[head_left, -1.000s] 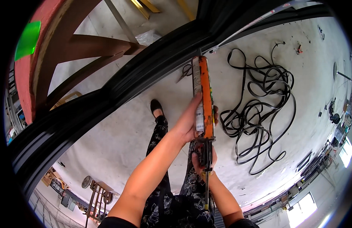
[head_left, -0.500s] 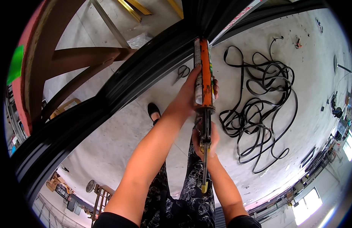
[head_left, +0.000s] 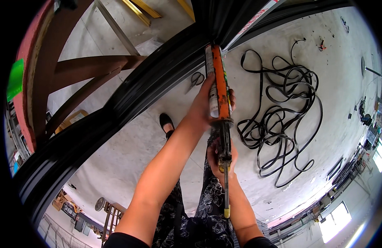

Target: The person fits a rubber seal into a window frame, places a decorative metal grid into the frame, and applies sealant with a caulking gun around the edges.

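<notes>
An orange caulking gun (head_left: 221,78) with a white cartridge in it points away from me, its front end against the corner of a black frame (head_left: 158,68). My left hand (head_left: 207,97) wraps round the barrel, fingers showing on its right side. Lower down, my right hand (head_left: 218,155) is closed round the handle and trigger, partly hidden behind the gun body. The rod with a yellow end sticks back toward me. The nozzle tip is hard to make out against the dark frame.
Scissors (head_left: 194,82) lie on the floor under the frame. A tangled black strip (head_left: 288,99) spreads over the floor to the right. At left stands a brown stand (head_left: 87,68) with a red edge and a green patch. Yellow bars (head_left: 137,11) lie beyond the frame.
The gun's front end has shifted slightly left and its rear end slightly right, so it tilts more. The rod's yellow end sits a little lower. Both hands keep their hold.
</notes>
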A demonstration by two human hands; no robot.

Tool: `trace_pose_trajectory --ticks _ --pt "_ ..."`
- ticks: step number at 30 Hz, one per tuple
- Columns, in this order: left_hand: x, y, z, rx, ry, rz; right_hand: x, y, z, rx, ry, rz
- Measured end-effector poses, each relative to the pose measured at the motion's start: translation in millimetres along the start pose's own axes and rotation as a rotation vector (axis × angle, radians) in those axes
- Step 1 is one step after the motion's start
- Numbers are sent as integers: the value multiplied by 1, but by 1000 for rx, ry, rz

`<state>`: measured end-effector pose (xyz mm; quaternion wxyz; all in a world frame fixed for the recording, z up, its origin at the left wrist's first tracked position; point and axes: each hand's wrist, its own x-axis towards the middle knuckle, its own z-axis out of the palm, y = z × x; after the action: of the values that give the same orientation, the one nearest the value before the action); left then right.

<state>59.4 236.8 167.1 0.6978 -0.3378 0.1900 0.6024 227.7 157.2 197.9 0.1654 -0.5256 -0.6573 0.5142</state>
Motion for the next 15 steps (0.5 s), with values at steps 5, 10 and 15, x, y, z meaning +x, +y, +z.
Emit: trace_pose_trajectory --ticks 5,10,15 --pt "0 -7 4 134 -24 97 0 3 -6 104 -6 7" --pt "1 -13 7 154 15 124 -1 7 -11 126 -7 -3" --pt "-5 -18 11 178 103 165 3 -1 -20 47 -24 -95"
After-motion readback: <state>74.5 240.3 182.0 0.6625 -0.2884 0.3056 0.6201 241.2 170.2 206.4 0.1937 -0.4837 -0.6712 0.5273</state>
